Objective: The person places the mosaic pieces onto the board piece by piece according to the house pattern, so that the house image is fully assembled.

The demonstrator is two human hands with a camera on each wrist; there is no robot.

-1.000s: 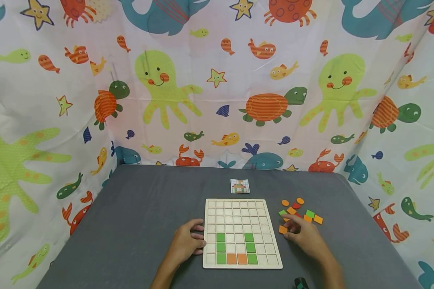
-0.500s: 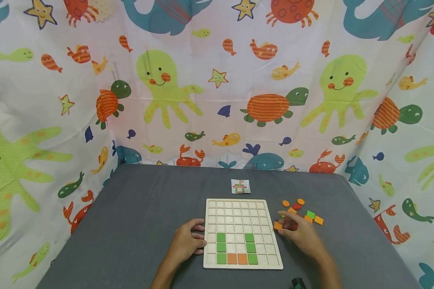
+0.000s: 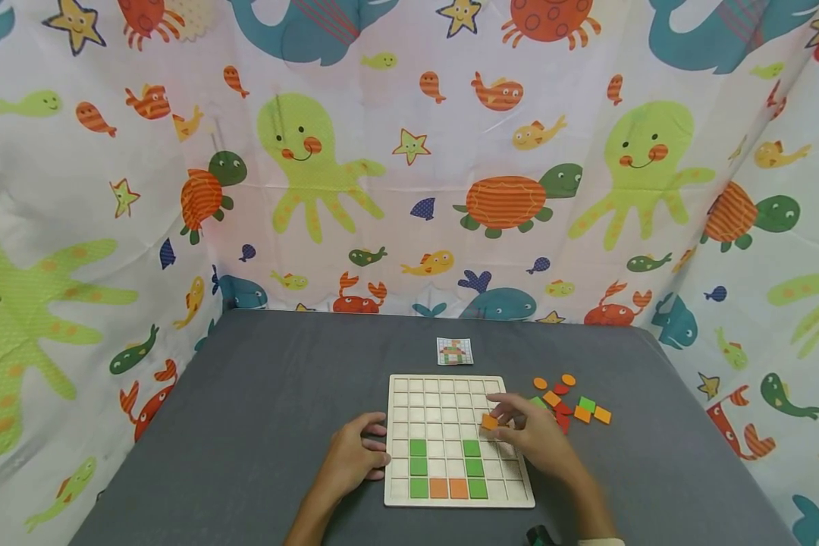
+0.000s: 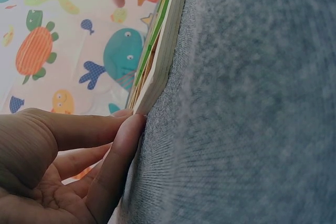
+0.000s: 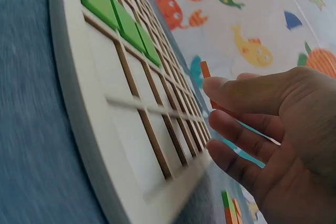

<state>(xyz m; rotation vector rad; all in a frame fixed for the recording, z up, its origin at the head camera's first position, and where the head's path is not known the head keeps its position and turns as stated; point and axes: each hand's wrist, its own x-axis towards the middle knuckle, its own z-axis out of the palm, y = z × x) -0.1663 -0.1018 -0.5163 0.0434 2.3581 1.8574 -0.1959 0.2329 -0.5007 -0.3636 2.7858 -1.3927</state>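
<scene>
In the head view my right hand (image 3: pixel 542 440) is over the right part of a pale wooden grid board (image 3: pixel 444 387). Its thumb and fingers pinch an orange square tile (image 3: pixel 489 422), seen edge-on as a thin orange tile (image 5: pixel 205 70) in the right wrist view. My left hand (image 3: pixel 355 455) holds the board's left edge, and the left wrist view shows thumb and finger (image 4: pixel 126 140) meeting at that edge. Two columns of green tiles (image 3: pixel 418 466) fill cells near the board's front. Between them, in the front row, lie two orange tiles (image 3: pixel 438 488).
Loose orange, red and green pieces (image 3: pixel 582 414) lie right of the board on the grey table (image 3: pixel 280 379). Behind the board is a small printed pattern card (image 3: pixel 454 352). A dark object (image 3: pixel 539 535) shows at the front edge. A sea-animal curtain (image 3: pixel 382 189) surrounds the table.
From beside the loose pieces, my right hand has moved left over the board with the orange tile pinched in it. The left hand stays at the board's edge.
</scene>
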